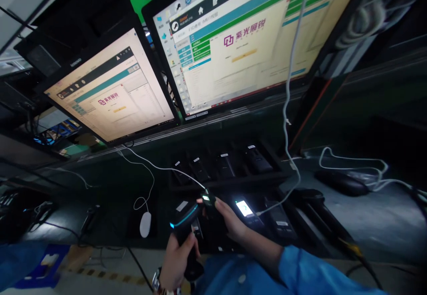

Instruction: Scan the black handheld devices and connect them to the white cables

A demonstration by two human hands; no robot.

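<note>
Head view: a dark handheld scanner [182, 230] with a glowing blue strip is grasped by its handle in the left hand [176, 257], at the bench's near edge. Just beside its head, the right hand [230, 219] grips a dark device [206, 197] with a small lit screen, joined to a white cable [180, 170]; the dimness hides where their outlines part. Right of that hand lies a lit-screen device [245, 208], with another cable at its side. Beyond the hands, a dark tray [280, 178] bears four devices in separate compartments, its far side near the foot of two monitors [113, 86]. Leftward, a white mouse [145, 224] stands apart from the scanner, dark surface between. Rightward, past a second scanner [313, 201], bare bench [376, 219] stretches before a black mouse [340, 183].
</note>
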